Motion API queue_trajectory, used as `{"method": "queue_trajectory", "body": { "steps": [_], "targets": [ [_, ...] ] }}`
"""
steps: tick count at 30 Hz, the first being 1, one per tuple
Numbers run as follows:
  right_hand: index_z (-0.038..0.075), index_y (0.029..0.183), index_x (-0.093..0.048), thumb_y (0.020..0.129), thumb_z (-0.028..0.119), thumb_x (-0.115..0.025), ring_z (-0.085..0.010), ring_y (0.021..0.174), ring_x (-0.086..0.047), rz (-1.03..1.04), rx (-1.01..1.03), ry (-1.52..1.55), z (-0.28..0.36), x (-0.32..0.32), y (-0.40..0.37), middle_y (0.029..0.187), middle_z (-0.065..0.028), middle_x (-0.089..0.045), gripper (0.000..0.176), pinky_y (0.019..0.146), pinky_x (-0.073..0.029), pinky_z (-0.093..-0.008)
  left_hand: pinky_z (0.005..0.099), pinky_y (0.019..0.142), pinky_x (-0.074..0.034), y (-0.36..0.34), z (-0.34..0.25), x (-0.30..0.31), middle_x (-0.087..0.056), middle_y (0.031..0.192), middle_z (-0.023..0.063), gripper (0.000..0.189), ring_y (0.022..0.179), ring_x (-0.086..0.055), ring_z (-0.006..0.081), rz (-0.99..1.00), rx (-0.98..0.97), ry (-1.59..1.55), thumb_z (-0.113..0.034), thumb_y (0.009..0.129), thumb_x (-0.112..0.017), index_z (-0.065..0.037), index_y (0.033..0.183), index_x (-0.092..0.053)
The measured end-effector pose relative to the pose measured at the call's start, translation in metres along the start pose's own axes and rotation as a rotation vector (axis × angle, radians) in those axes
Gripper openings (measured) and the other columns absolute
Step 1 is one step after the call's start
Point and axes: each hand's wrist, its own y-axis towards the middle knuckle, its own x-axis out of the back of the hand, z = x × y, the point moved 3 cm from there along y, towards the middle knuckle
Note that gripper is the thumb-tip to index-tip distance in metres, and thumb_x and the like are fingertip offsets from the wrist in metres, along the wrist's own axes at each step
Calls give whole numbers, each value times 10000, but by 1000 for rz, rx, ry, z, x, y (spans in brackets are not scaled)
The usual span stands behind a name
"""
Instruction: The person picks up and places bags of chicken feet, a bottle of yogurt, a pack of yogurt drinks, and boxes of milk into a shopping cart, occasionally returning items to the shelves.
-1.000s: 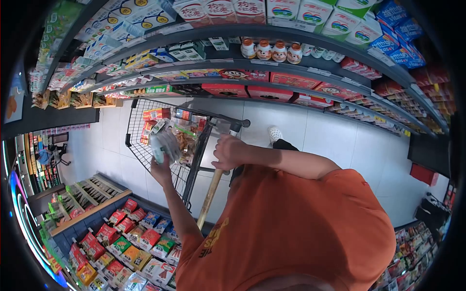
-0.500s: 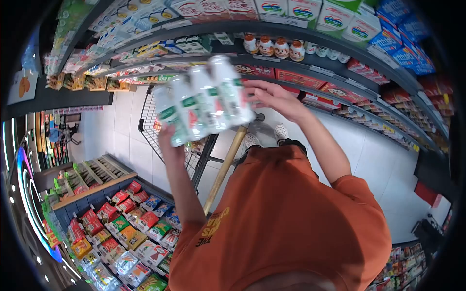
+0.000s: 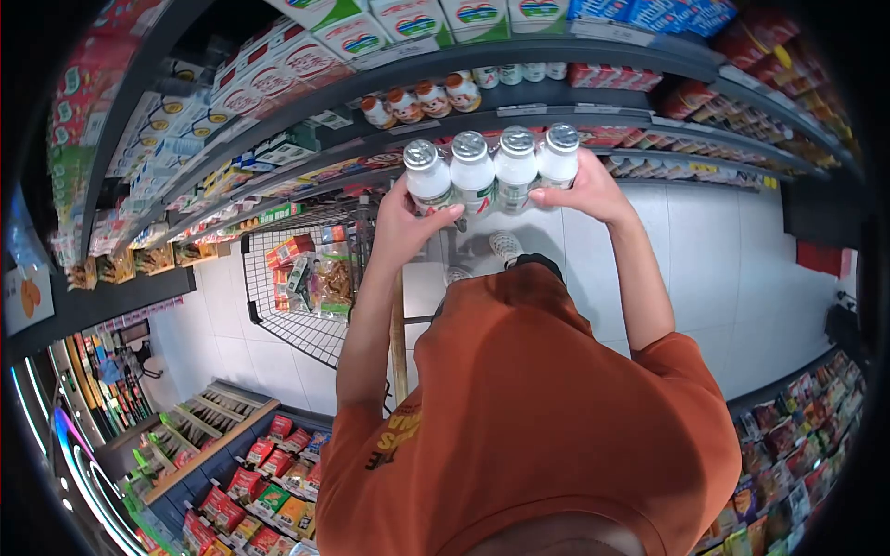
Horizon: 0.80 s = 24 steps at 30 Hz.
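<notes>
A shrink-wrapped pack of white drink bottles point(image 3: 475, 176) is held upright in front of my chest. Several bottles stand in one row, with silver foil caps up and green and red print on the labels. My left hand point(image 3: 408, 222) is closed around the pack's left end, thumb across the front. At the opposite end, my right hand point(image 3: 593, 193) grips the last bottle, its thumb also on the front. The fingers behind the pack are mostly hidden.
Shelves point(image 3: 519, 111) of boxed and bottled drinks curve across the front. A wire shopping cart point(image 3: 297, 324) holding packaged goods stands at left. Snack bins point(image 3: 269, 482) are at lower left, with more packets on a rack point(image 3: 788, 454) at lower right. Pale floor tiles point(image 3: 705, 250) lie at right.
The pack has gone from tilted to upright and shifted right. My right hand, apart or barely touching before, now grips its right end. The view has turned, showing more of the cart.
</notes>
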Motion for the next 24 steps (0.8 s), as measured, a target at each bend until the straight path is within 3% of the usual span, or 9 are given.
{"method": "queue_trajectory", "body": {
  "steps": [2,3,6,13,14,17,19,21,24],
  "targets": [
    [5,1251,-594,820,126,-799,-91,948,-633,-54,35,18,-8,21,-2,1087,-48,-688,493,790,-519,-256,259,796,-543,16,0,-10,-683,1078,60,475,928,-653,103,63,2,97,-96,795,-826,26,1189,-589],
    [1,1222,-620,863,202,-767,-91,938,-637,-106,-115,14,-16,31,-1,1053,-49,-698,437,794,-514,-252,246,762,-539,25,14,-12,-700,1029,57,445,879,-655,89,65,63,77,-136,815,-817,36,1169,-609],
    [2,1177,-653,899,276,-729,-83,918,-638,-212,-274,165,-25,45,-2,1023,-47,-707,398,781,-506,-241,230,739,-531,47,16,-28,-713,990,55,415,842,-655,74,90,255,95,-175,839,-801,30,1156,-628],
    [-15,1234,-609,881,252,-756,-91,925,-637,-253,-148,-78,-31,86,13,1076,-46,-699,467,828,-509,-275,257,783,-540,107,41,-42,-710,1049,80,450,901,-664,101,198,116,139,-203,815,-827,23,1150,-626],
    [-27,1253,-580,850,225,-788,-101,913,-637,-265,-12,-61,-36,93,23,1086,-57,-694,519,819,-516,-283,262,795,-541,120,44,-42,-709,1056,84,459,912,-664,108,196,80,193,-205,807,-834,24,1146,-626],
    [-56,1235,-574,802,224,-828,-132,961,-643,-287,-90,-395,-40,125,49,1074,-134,-701,574,848,-521,-303,327,832,-538,160,60,-41,-712,1038,128,545,935,-679,185,169,7,356,-272,753,-861,38,1130,-620],
    [-66,1234,-570,788,235,-835,-169,991,-651,-328,7,-447,-39,134,62,1082,-160,-699,600,876,-518,-324,369,839,-533,181,63,-45,-712,1008,144,596,908,-690,261,97,-120,490,-331,707,-868,22,1118,-621],
    [-64,1250,-561,764,240,-843,-249,1035,-663,-361,117,-544,-43,144,75,1112,-196,-693,639,925,-508,-362,357,814,-542,193,64,-48,-724,995,126,544,893,-696,226,45,-82,636,-300,724,-859,23,1101,-637],
    [-39,1263,-562,760,225,-842,-267,1053,-662,-413,165,-539,-61,159,94,1131,-198,-686,633,937,-502,-365,353,805,-541,214,81,-50,-726,1004,121,507,896,-702,223,-39,-101,691,-270,722,-855,10,1086,-640]
  ]
}}
